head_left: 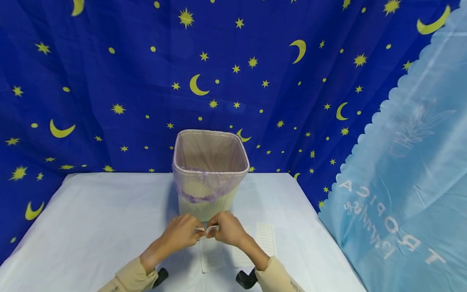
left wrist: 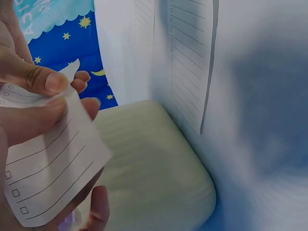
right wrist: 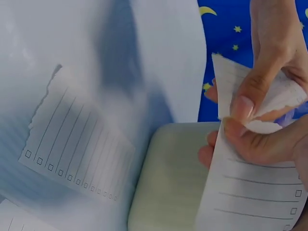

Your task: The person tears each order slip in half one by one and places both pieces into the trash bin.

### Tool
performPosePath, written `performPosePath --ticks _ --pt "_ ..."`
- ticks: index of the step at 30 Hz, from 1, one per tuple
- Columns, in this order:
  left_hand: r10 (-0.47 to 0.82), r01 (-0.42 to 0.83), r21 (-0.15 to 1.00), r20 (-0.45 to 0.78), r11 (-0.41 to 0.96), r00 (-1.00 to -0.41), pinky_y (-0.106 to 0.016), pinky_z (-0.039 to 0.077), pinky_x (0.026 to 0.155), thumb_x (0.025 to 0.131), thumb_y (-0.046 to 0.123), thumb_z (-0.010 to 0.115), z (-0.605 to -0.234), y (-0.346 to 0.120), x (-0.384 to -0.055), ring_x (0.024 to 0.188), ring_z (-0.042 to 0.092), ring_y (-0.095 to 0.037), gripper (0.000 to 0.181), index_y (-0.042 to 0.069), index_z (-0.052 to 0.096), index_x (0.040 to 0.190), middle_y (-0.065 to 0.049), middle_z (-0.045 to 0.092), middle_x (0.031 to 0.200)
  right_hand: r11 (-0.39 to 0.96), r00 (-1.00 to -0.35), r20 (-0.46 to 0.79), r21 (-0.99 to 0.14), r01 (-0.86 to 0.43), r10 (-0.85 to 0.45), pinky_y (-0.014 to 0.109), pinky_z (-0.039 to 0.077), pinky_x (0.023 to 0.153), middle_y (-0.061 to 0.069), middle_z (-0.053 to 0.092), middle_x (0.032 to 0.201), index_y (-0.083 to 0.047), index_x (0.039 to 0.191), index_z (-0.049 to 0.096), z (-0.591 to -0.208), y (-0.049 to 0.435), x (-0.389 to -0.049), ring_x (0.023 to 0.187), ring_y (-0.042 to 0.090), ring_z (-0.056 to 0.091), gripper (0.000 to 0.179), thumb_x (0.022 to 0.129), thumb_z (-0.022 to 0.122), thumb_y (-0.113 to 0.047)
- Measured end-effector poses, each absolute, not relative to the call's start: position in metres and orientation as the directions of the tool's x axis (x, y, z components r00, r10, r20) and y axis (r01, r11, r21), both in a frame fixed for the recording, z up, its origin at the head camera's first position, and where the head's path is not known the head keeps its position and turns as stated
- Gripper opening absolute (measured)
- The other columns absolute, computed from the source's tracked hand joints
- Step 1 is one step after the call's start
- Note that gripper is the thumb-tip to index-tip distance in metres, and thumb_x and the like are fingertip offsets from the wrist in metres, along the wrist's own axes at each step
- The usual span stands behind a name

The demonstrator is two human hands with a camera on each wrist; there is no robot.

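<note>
In front of the bin, my left hand point(head_left: 184, 231) and right hand point(head_left: 227, 229) meet, thumbs side by side. Between them they pinch a white lined checklist sheet point(left wrist: 62, 163) with small checkboxes. The right wrist view shows a tear opening between the two parts of this sheet point(right wrist: 255, 192), one part in each hand. Close behind the hands stands a cream waste bin point(head_left: 204, 209) with a translucent purple liner point(head_left: 197, 188) folded over its rim. Inside the bin, the bottom is hard to make out.
Several lined sheets lie on the white tablecloth, including one sheet point(head_left: 211, 259) under the hands and another sheet point(head_left: 266, 237) to the right. One loose sheet point(right wrist: 77, 139) has a ragged edge. A blue starry curtain point(head_left: 146, 81) hangs behind, and a light-blue cloth point(head_left: 412, 182) at right.
</note>
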State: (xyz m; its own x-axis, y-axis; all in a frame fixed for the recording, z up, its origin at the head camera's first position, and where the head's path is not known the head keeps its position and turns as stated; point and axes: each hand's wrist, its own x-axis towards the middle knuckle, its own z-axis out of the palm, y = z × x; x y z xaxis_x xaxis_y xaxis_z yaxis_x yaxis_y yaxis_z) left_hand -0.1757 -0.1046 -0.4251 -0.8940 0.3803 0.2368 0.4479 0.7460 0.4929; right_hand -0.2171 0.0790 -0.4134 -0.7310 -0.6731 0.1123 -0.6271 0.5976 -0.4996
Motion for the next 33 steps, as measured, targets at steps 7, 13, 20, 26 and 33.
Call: performPosePath --ticks 7,13,20,26,33 --pt "0.338 0.38 0.508 0.177 0.773 -0.924 -0.026 0.046 0.051 0.08 0.026 0.079 -0.428 -0.104 -0.179 0.059 0.057 -0.007 0.017 0.011 0.077 0.089 0.003 0.071 0.078 0.656 -0.745 0.138 -0.388 -0.647 -0.653 0.016 0.05 0.063 -0.011 0.074 0.08 -0.02 0.08 0.079 -0.412 0.078 -0.216 0.077 -0.002 0.066 0.015 0.075 0.078 -0.005" --pt "0.323 0.386 0.478 0.211 0.789 -0.923 -0.025 0.042 0.049 0.078 0.023 0.081 -0.43 -0.1 -0.183 0.054 0.049 -0.003 0.012 0.013 0.076 0.083 0.005 0.069 0.073 0.657 -0.742 0.169 -0.368 -0.658 -0.649 0.013 0.047 0.06 -0.01 0.074 0.079 -0.019 0.081 0.08 -0.414 0.081 -0.218 0.071 -0.005 0.062 0.016 0.076 0.074 -0.004" --pt "0.386 0.45 0.466 0.232 0.762 -0.893 -0.021 0.042 0.047 0.081 0.022 0.079 -0.433 -0.104 -0.186 0.054 0.054 -0.002 0.011 0.014 0.079 0.088 0.007 0.07 0.071 0.636 -0.711 0.154 -0.347 -0.689 -0.686 0.009 0.036 0.05 -0.007 0.073 0.074 -0.016 0.082 0.079 -0.415 0.078 -0.218 0.049 -0.007 0.035 0.017 0.078 0.071 -0.001" --pt "0.392 0.492 0.45 0.302 0.745 -0.869 -0.019 0.041 0.046 0.081 0.022 0.078 -0.435 -0.104 -0.185 0.053 0.052 0.001 0.009 0.015 0.08 0.086 0.003 0.074 0.076 0.628 -0.72 0.218 -0.369 -0.685 -0.658 0.011 0.038 0.052 -0.007 0.071 0.071 -0.016 0.076 0.077 -0.417 0.077 -0.219 0.055 -0.004 0.042 0.022 0.07 0.07 0.003" --pt "0.353 0.498 0.478 0.364 0.724 -0.862 -0.018 0.036 0.043 0.08 0.018 0.078 -0.433 -0.103 -0.182 0.045 0.032 0.005 0.006 0.015 0.08 0.085 -0.001 0.075 0.076 0.478 -0.756 0.272 -0.637 -0.605 -0.595 0.016 0.044 0.059 0.003 0.07 0.067 -0.007 0.067 0.071 -0.426 0.078 -0.226 0.059 0.004 0.053 0.021 0.066 0.063 0.012"
